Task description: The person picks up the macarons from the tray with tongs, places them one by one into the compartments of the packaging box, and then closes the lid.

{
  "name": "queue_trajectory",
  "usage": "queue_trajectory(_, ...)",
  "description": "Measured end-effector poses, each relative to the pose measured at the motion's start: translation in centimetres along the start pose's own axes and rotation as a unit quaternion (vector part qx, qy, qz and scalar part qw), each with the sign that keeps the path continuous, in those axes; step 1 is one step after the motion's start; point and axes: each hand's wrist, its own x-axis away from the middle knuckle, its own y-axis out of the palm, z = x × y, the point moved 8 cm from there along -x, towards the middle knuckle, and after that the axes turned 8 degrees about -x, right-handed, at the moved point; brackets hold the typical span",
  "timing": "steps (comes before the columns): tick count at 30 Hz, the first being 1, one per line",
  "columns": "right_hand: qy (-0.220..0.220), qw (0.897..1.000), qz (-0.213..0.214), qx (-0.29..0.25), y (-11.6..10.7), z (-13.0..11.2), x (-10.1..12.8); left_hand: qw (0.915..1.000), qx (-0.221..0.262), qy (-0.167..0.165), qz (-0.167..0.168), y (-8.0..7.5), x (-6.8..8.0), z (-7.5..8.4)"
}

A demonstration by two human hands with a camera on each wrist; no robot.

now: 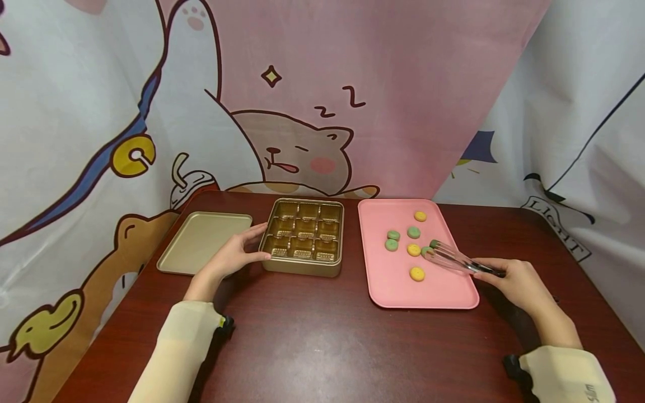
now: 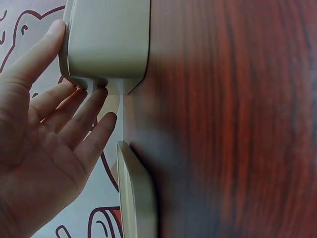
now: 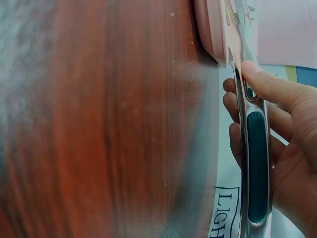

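Observation:
A gold tin box (image 1: pixel 302 263) with a grid of empty compartments stands on the dark wooden table (image 1: pixel 312 336). My left hand (image 1: pixel 234 254) rests against its left side with straight fingers; in the left wrist view the left hand (image 2: pixel 44 129) touches the box's (image 2: pixel 109 39) corner. My right hand (image 1: pixel 511 280) grips clear tongs (image 1: pixel 453 258) by their dark handle. The tong tips sit at a green cookie (image 1: pixel 428 250) on the pink tray (image 1: pixel 418 294); whether they pinch it is unclear. In the right wrist view the right hand (image 3: pixel 292 148) wraps the tongs (image 3: pixel 255 163).
The gold lid (image 1: pixel 204 242) lies flat left of the box, its edge also showing as the lid (image 2: pixel 136 198) in the left wrist view. Several green and yellow cookies, such as a yellow one (image 1: pixel 416 273), lie loose on the tray. A cartoon curtain hangs behind the table.

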Motion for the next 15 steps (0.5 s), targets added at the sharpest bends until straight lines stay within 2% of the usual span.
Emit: queue_trajectory(15,-0.008,1.000,0.018,0.002,-0.38,-0.48,0.13,1.0000,-0.005,-0.002,-0.001,-0.02,0.08,0.04)
